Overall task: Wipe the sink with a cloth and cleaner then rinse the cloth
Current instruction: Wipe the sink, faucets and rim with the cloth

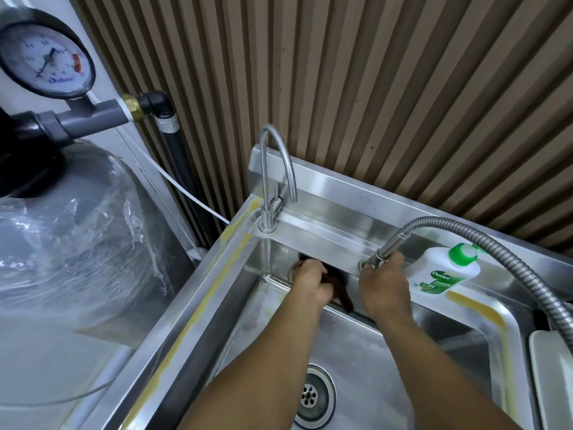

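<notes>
My left hand [307, 282] presses the dark cloth [342, 294] at the sink's [198, 305] twelve o'clock wall, right hand [384, 287] gripping the sprayer head [376, 259]; rinsing looks next.

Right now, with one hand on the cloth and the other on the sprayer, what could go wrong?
1. The right hand grips the sprayer head aimed toward the sink's back wall; if water starts, it may splash out.
2. The soap bottle lies on the rim beside that hand; the metal hose arching over it or an elbow could knock it into the basin.
3. The dark cloth, bunched in the left hand, may miss the corner.
</notes>
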Tool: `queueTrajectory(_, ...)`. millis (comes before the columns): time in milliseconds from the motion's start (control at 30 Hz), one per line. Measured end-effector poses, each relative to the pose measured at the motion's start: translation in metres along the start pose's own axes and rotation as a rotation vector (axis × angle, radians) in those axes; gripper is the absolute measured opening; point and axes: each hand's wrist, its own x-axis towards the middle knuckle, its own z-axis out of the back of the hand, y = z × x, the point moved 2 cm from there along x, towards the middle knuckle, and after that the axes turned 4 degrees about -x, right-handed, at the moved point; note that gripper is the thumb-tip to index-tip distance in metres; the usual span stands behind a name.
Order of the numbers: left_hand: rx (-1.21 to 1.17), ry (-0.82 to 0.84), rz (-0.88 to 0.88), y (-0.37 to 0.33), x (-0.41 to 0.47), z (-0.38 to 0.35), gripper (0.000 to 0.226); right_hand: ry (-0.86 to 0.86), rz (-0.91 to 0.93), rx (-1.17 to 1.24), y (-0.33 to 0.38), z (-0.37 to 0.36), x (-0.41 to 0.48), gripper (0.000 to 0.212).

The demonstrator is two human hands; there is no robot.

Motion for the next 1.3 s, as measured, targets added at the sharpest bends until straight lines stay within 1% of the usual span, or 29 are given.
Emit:
queueTrajectory(67,-0.003,0.034,-0.002,-0.012,-0.008,0.000,0.029,0.007,0.003,-0.001,0.002,0.001,-0.001,0.015)
queueTrajectory(167,-0.150,0.112,-0.007,-0.036,-0.025,0.015,0.036,0.023,-0.007,-0.005,0.004,0.003,-0.004,0.017)
queueTrajectory(267,-0.276,0.259,-0.033,-0.068,-0.050,0.046,0.033,0.038,-0.011,-0.012,0.007,0.007,-0.006,0.018)
queueTrajectory(333,-0.313,0.344,-0.098,-0.094,-0.063,0.064,0.035,0.051,-0.013,-0.023,0.009,0.010,-0.009,0.019)
queueTrajectory(400,-0.263,0.298,-0.246,-0.119,-0.069,0.076,0.034,0.009,-0.027,-0.017,0.012,0.010,-0.016,0.025)
queueTrajectory(433,-0.214,0.254,-0.360,-0.132,-0.072,0.079,0.031,-0.079,-0.012,-0.033,0.013,0.010,-0.021,0.035)
queueTrajectory(467,-0.109,0.196,-0.503,-0.144,-0.075,0.080,0.029,-0.204,0.019,-0.061,0.016,0.009,-0.030,0.048)
queueTrajectory(500,0.077,0.106,-0.672,-0.157,-0.077,0.078,0.029,-0.345,0.076,-0.081,0.020,0.007,-0.043,0.058)
queueTrajectory(533,0.310,0.025,-0.844,-0.169,-0.079,0.074,0.028,-0.472,0.162,-0.086,0.027,0.004,-0.058,0.062)
queueTrajectory(567,0.520,-0.015,-0.989,-0.177,-0.075,0.066,0.025,-0.549,0.252,-0.082,0.035,-0.001,-0.073,0.063)
queueTrajectory(600,0.701,-0.013,-1.073,-0.182,-0.064,0.057,0.018,-0.575,0.323,-0.081,0.044,-0.007,-0.087,0.064)
queueTrajectory(633,0.859,0.022,-1.094,-0.184,-0.051,0.047,0.023,-0.562,0.374,-0.092,0.049,-0.016,-0.094,0.065)
queueTrajectory(667,1.000,0.078,-1.070,-0.183,-0.030,0.039,0.040,-0.525,0.406,-0.114,0.053,-0.027,-0.096,0.065)
queueTrajectory(700,1.166,0.136,-1.011,-0.180,-0.011,0.033,0.052,-0.471,0.426,-0.148,0.055,-0.037,-0.093,0.066)
queueTrajectory(733,1.378,0.155,-0.960,-0.175,0.007,0.030,0.060,-0.398,0.441,-0.206,0.056,-0.048,-0.086,0.068)
queueTrajectory(800,1.789,0.104,-0.903,-0.170,0.030,0.032,0.070,-0.203,0.478,-0.379,0.057,-0.068,-0.068,0.077)
queueTrajectory(833,1.903,0.093,-0.889,-0.169,0.035,0.035,0.074,-0.098,0.490,-0.467,0.058,-0.076,-0.060,0.083)
queueTrajectory(900,2.010,0.112,-0.912,-0.168,0.034,0.040,0.081,0.071,0.507,-0.631,0.057,-0.088,-0.039,0.095)
queueTrajectory(1000,2.077,0.153,-0.955,-0.165,0.025,0.050,0.085,0.141,0.570,-0.820,0.057,-0.096,-0.015,0.112)
queueTrajectory(1067,2.084,0.170,-1.000,-0.160,0.016,0.065,0.082,0.176,0.597,-0.915,0.053,-0.101,-0.006,0.115)
queueTrajectory(1167,2.091,0.169,-1.042,-0.149,0.004,0.094,0.090,0.184,0.596,-0.900,0.046,-0.107,-0.001,0.119)
queueTrajectory(1233,2.114,0.146,-1.012,-0.147,0.003,0.103,0.099,0.203,0.587,-0.878,0.046,-0.108,0.000,0.124)
queueTrajectory(1300,2.134,0.132,-0.985,-0.151,0.007,0.094,0.110,0.247,0.565,-0.879,0.048,-0.109,0.000,0.129)
